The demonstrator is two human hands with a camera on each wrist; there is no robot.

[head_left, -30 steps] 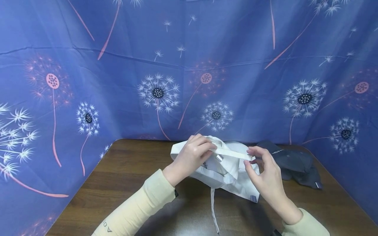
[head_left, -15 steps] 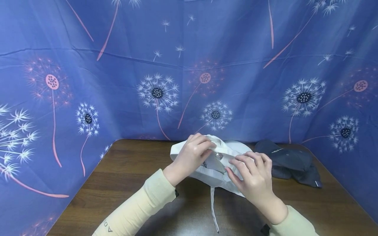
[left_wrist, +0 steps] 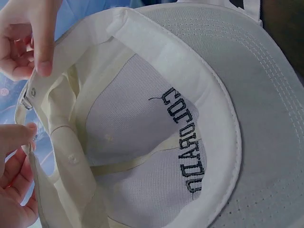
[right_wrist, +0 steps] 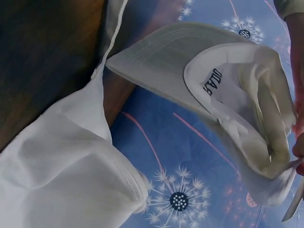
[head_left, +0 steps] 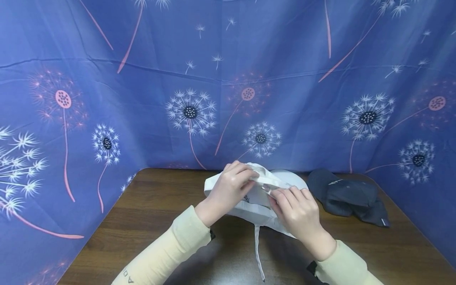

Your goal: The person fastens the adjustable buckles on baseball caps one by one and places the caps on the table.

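Observation:
A white baseball cap (left_wrist: 209, 104), its hollow inside turned up with dark stitched lettering, is held between both hands. My left hand (head_left: 233, 188) pinches the cap's band on its left side. Close to a small metal buckle (head_left: 265, 188), my right hand (head_left: 297, 209) pinches the adjusting strap at the cap's back, fingers curled. Under the cap lies white cloth (right_wrist: 71, 166) with a thin cord (head_left: 258, 253) hanging toward the front. The right hand covers part of the strap and cloth in the head view.
A dark grey cap (head_left: 350, 194), with loose dark cloth (head_left: 370, 213) beneath it, lies at the right on the brown wooden table (head_left: 149, 202). Behind stands a blue curtain (head_left: 299, 103) with a dandelion print.
The right hand has moved left along the strap from its far end to near the buckle, and its fingers have closed in. The left hand has kept its hold.

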